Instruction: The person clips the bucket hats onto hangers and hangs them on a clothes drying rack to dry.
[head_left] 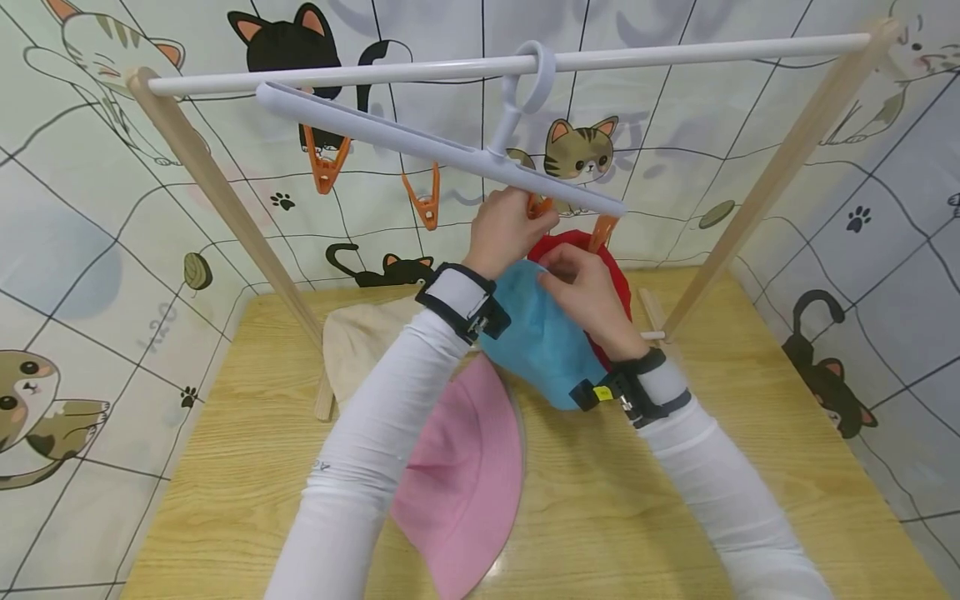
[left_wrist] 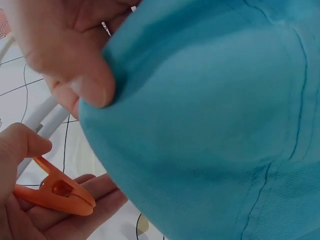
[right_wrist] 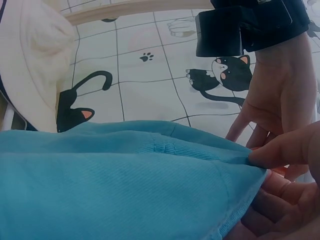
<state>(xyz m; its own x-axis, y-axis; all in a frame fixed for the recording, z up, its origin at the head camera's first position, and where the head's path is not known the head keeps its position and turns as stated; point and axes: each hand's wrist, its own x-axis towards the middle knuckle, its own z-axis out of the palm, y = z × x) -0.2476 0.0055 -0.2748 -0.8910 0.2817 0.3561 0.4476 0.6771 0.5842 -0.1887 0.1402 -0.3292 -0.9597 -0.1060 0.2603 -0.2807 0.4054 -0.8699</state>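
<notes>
My left hand (head_left: 512,232) is just under the right half of the pale hanger (head_left: 442,154). It pinches an orange clip (left_wrist: 62,192) between thumb and fingers. Lower and to the right, my right hand (head_left: 591,293) pinches the edge of a light blue hat (head_left: 543,333), thumb on one side and fingers behind. The blue fabric hangs down from that grip, and its edge is beside the clip in the left wrist view. A red hat (head_left: 621,279) hangs behind it, under another orange clip (head_left: 602,232) at the hanger's right end.
The hanger hooks over a white rod (head_left: 337,77) between wooden posts (head_left: 225,200). Two more orange clips (head_left: 327,167) hang on the left. A pink hat (head_left: 472,467) and a cream hat (head_left: 367,337) lie on the wooden table (head_left: 600,517). A cat-print backdrop stands behind.
</notes>
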